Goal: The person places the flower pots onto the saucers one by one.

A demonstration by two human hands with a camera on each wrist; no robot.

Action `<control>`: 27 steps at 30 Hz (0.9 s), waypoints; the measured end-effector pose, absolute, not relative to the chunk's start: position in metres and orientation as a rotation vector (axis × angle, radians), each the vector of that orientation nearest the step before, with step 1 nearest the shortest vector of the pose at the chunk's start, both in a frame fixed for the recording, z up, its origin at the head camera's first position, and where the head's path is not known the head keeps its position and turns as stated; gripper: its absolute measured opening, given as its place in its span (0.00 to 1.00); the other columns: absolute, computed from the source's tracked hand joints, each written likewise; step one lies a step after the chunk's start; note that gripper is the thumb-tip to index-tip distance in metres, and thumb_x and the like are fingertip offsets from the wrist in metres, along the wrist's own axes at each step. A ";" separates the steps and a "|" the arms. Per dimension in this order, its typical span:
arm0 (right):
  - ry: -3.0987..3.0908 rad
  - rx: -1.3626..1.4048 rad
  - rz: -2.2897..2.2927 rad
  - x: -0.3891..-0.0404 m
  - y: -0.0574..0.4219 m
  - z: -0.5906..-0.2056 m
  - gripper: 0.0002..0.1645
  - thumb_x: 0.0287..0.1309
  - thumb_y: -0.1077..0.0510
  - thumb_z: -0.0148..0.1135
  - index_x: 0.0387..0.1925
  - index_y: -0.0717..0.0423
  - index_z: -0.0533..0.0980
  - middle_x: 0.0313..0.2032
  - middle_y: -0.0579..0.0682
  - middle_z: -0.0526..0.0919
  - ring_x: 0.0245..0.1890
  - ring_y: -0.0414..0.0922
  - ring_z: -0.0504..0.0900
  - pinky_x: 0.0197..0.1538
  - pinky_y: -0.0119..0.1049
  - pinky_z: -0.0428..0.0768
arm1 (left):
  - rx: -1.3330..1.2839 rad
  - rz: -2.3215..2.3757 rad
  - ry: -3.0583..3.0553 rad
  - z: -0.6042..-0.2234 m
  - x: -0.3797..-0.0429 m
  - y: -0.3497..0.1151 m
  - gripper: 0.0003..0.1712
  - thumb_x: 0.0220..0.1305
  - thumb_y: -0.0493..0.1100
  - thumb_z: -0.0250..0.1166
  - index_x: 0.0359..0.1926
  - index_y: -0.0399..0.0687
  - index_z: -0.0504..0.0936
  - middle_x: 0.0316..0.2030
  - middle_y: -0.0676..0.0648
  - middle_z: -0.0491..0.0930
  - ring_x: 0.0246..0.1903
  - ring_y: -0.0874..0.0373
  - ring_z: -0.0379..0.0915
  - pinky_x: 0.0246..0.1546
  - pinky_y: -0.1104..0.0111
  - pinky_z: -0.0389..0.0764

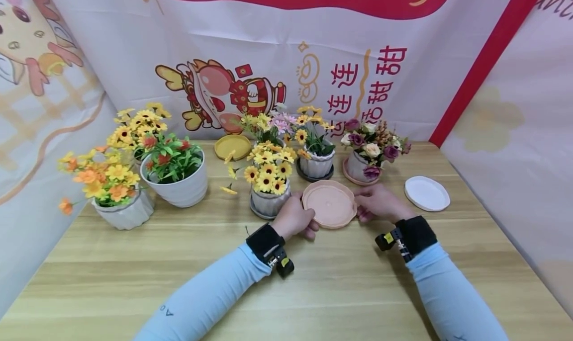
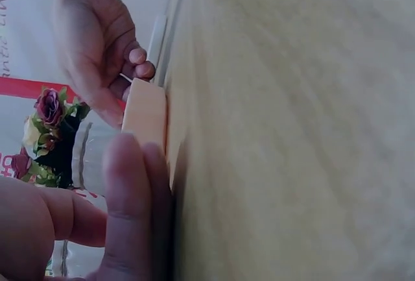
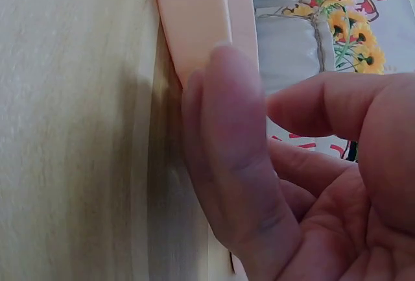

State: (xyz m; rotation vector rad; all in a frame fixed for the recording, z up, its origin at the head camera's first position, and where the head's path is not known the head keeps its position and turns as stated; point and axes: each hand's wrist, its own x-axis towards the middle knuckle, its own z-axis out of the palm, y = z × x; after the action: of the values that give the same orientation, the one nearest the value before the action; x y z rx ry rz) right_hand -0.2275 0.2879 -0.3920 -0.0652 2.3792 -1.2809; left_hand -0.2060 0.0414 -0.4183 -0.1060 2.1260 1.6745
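Note:
A peach-coloured plant saucer with a scalloped rim is held between both hands at mid-table. My left hand grips its left edge, thumb on the rim. On the opposite edge, my right hand pinches the rim between thumb and fingers. The right wrist view shows those fingers along the saucer's outer side. Whether the saucer touches the table or hangs just above it, I cannot tell. Beside my left hand stands a grey-white pot of yellow daisies on a grey saucer.
Behind the hands are a pot of purple and cream roses on a pink saucer and another yellow-flowered pot on a dark saucer. A white saucer lies right, a yellow saucer at the back. Several pots, including a red-flowered one, stand left.

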 end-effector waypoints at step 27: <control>2.493 0.176 -1.280 -0.224 0.457 -0.340 0.36 0.77 0.48 0.43 0.69 0.76 0.56 0.35 0.51 0.83 0.32 0.42 0.82 0.43 0.33 0.86 | -0.056 1.767 1.972 -0.419 -0.204 0.036 0.38 0.67 0.27 0.49 0.76 0.40 0.50 0.23 0.34 0.83 0.13 0.52 0.79 0.19 0.61 0.86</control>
State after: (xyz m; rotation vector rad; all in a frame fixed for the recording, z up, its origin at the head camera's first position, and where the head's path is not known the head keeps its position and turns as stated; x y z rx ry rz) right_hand -0.2245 0.4574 -0.3402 0.1758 2.4933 -1.2804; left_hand -0.2041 0.0359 -0.4192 -0.0558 1.9723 1.7670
